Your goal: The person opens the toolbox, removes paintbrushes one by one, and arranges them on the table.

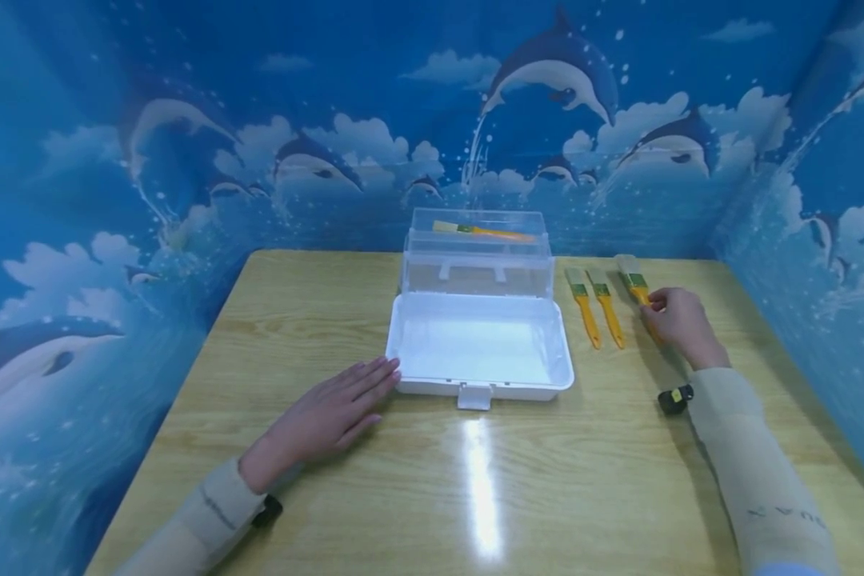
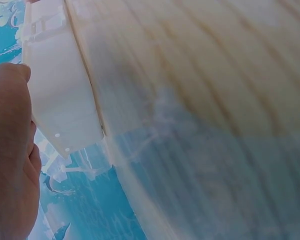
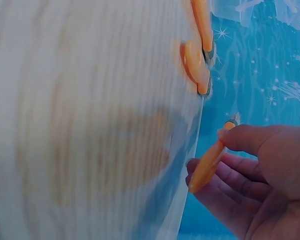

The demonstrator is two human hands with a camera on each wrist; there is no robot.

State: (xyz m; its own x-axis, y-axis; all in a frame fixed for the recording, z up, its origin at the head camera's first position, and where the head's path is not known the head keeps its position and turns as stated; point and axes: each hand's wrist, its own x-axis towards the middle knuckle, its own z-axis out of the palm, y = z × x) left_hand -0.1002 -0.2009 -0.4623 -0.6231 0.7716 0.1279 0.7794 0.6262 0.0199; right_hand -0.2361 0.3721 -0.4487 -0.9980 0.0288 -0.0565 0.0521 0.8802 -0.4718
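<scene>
My right hand [image 1: 682,324] pinches the orange handle of a paintbrush [image 1: 638,290] between thumb and fingers. In the right wrist view that handle [image 3: 208,167] lies across the curled fingers, seemingly lifted a little off the table. To its left, two narrower paintbrushes [image 1: 583,312] [image 1: 608,310] lie side by side, bristles away from me. Fingers straight, my left hand [image 1: 324,412] touches the front left corner of a white plastic box [image 1: 478,386] with its clear lid raised. The left wrist view shows the box's outer wall [image 2: 65,75] beside the thumb.
One more paintbrush [image 1: 497,233] lies in the clear raised tray part [image 1: 478,276] at the back of the box. A latch [image 1: 474,397] hangs at the box's front. Dolphin-printed cloth [image 1: 374,88] borders the wooden table [image 1: 317,304] at the back and sides.
</scene>
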